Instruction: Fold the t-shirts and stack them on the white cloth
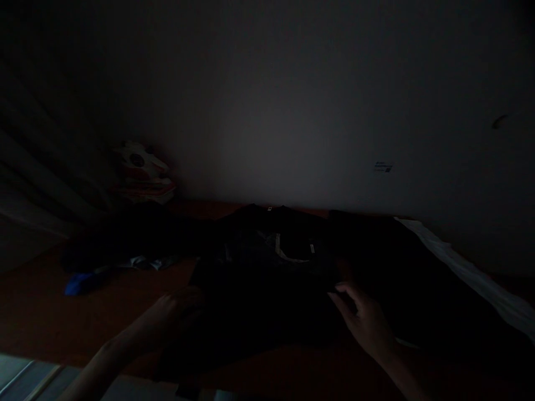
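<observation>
A dark shirt [259, 301] with a lighter neckline and a small white neck label lies spread in front of me. At its left edge my left hand [179, 309] is curled in on the cloth, its fingertips dim in the shadow. My right hand [363, 314] has thumb and forefinger brought close together at the shirt's right edge, pinching the cloth. Behind the shirt lies another black garment [246, 217], with a small pale tag at its collar. The poor light hides most folds and outlines.
The brown table [137, 301] stands against a grey wall [267, 122]. At the left lie a dark cloth heap [134, 234] and a blue item [79, 283]; behind them are stacked objects [142, 172]. More dark cloth [384, 267] with a white strip [472, 270] covers the right side.
</observation>
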### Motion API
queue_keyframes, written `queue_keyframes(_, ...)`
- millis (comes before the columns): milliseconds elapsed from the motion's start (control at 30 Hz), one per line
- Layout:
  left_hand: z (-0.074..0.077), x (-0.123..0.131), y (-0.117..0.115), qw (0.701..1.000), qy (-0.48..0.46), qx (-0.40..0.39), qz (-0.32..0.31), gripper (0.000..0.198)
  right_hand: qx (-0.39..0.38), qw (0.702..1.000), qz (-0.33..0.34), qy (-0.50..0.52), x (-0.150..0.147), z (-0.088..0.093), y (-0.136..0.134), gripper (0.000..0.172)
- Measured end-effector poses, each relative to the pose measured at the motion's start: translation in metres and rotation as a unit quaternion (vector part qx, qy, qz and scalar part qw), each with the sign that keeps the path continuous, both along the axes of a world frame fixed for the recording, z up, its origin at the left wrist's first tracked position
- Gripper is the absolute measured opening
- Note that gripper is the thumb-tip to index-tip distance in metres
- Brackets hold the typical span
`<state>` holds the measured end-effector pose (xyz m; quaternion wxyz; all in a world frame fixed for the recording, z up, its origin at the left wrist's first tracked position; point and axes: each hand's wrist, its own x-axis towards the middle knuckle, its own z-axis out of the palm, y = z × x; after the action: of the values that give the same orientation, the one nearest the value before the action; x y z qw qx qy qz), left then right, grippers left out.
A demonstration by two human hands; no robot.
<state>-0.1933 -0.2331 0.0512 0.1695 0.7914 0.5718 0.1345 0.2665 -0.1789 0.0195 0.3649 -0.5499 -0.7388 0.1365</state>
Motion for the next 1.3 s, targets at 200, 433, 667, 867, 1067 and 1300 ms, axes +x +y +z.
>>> queue_keyframes(200,0.002,-0.01,-0.004,0.991,-0.07,0.002,0.114,0.032,0.008,0.996,-0.067,-0.051,0.037,-0.009,-0.02,0.034)
queue_keyframes(433,0.007,0.005,-0.023,0.998,-0.005,0.063,0.002,0.023,0.035,0.993,0.015,-0.116,0.016,-0.012,-0.054,0.026)
queue_keyframes(667,-0.007,-0.006,-0.031,0.993,0.077,0.064,-0.061,0.054,0.005,0.978,0.034,-0.204,0.02,-0.028,-0.049,0.039)
queue_keyframes(867,-0.001,-0.016,-0.018,1.0,-0.006,0.023,0.0,0.033,-0.061,0.994,0.037,-0.088,0.035,-0.011,-0.031,0.037)
queue_keyframes(1067,0.019,-0.036,-0.023,0.972,-0.167,-0.017,0.165,0.044,-0.135,0.974,-0.107,0.147,0.084,-0.012,-0.021,0.043)
queue_keyframes(1300,0.017,-0.063,-0.045,0.974,-0.122,-0.029,0.188,0.049,-0.198,0.953,-0.146,0.174,0.123,-0.027,-0.031,0.043)
